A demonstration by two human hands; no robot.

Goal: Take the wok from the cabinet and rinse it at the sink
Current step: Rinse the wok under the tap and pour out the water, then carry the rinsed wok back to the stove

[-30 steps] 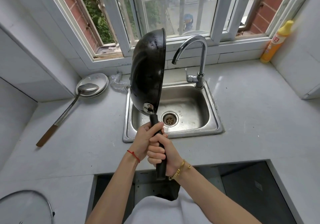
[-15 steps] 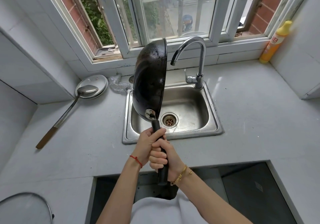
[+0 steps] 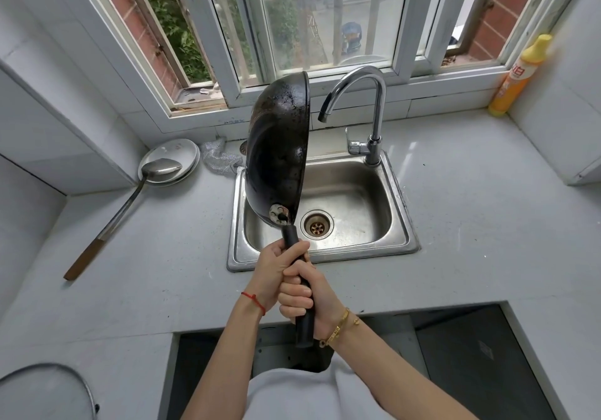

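Gripping wok handle, both hands; grey counter, steel sink, window.

Left hand and right hand grip the black wok by its handle, edge-up over the sink.
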